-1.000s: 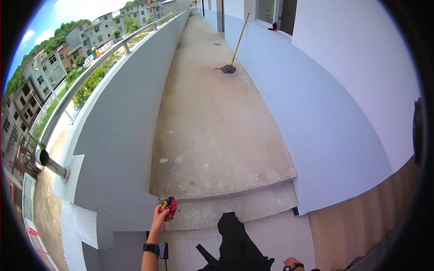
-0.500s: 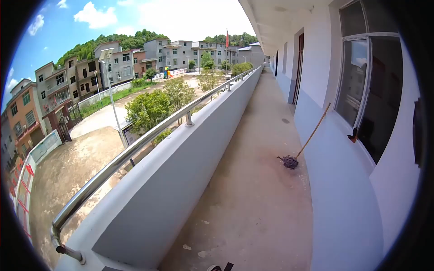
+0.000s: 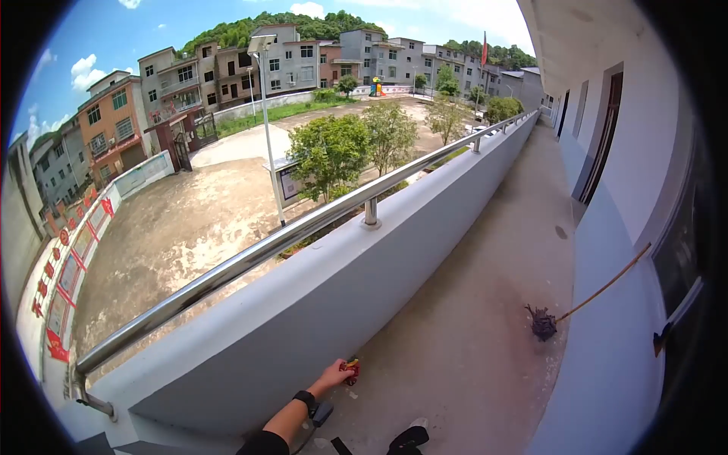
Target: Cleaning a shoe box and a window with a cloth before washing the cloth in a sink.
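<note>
My left hand reaches in from the lower edge, a dark band around its wrist. Its fingers are closed on a small red and yellow object, whose kind is too small to make out. Hand and object are in front of the grey-white parapet wall, over the walkway floor. A dark strap-like thing hangs beside the forearm. My right hand is out of view.
A mop with a dark head and wooden handle leans against the right wall. A metal handrail runs along the parapet top. My shoes show at the lower edge. Below lies a courtyard with trees.
My left hand has come into view from below, holding the red and yellow object. The view has turned left, so the courtyard, rail and mop appear farther right.
</note>
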The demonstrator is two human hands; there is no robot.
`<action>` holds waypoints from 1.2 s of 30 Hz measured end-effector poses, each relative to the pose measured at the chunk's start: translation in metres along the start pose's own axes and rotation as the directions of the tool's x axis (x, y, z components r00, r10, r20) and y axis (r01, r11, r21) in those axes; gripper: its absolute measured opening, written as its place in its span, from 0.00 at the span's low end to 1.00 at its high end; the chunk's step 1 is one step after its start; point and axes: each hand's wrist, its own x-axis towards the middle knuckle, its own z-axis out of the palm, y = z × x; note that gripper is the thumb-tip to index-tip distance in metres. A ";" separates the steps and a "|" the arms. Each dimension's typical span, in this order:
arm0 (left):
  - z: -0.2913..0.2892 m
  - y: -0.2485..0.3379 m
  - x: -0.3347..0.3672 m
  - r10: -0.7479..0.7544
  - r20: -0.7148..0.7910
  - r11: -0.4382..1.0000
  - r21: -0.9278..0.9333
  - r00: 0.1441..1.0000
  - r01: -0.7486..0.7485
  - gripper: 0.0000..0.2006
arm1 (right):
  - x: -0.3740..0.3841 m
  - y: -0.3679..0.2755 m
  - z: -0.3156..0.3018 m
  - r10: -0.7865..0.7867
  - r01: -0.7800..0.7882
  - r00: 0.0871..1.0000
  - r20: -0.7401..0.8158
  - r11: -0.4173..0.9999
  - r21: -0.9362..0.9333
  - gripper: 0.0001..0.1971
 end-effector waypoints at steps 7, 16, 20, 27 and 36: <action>0.072 0.052 0.077 -0.118 -0.117 0.981 0.140 0.986 0.135 0.28 | 0.145 -0.237 -0.246 0.063 -0.058 0.998 -0.009 0.954 0.294 0.12; 0.162 -0.004 -0.033 -0.979 -0.200 0.083 -0.566 -0.039 0.820 0.14 | 0.340 -0.487 -0.604 -0.071 0.078 0.997 -0.044 0.982 0.173 0.15; 0.228 0.027 0.098 -0.983 -0.135 0.031 -0.788 -0.123 0.615 0.15 | 0.440 -0.565 -0.733 -0.151 0.160 0.985 -0.083 0.981 0.109 0.15; 0.341 0.355 0.586 -0.496 0.019 0.747 -0.499 0.868 0.438 0.20 | 0.535 -0.627 -0.933 -0.052 0.067 0.990 -0.129 0.991 0.115 0.16; 0.498 0.727 0.934 0.122 0.021 0.983 -0.144 0.992 -0.118 0.24 | 0.736 -0.672 -1.195 -0.070 0.071 0.997 -0.023 0.995 0.070 0.16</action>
